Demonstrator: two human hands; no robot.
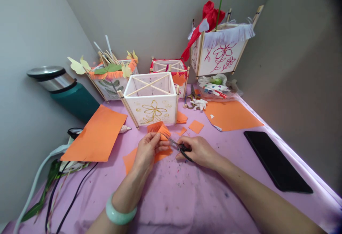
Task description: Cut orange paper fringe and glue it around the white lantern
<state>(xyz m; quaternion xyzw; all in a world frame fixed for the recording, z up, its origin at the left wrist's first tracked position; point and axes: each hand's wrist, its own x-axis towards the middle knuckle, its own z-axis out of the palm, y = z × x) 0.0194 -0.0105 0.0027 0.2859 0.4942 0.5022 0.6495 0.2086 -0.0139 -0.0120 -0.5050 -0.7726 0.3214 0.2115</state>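
orange card sheet 9 o'clock, lying flat | left hand pinching fringed orange paper strip, white paper lantern at 12 o'clock beyond | scissors tips at strip | right hand grasping scissors' black handles | black slab 3 o'clock

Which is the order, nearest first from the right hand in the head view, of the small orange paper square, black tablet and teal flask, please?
1. Small orange paper square, just beyond the right hand.
2. Black tablet, rightward on the cloth.
3. Teal flask, far left.
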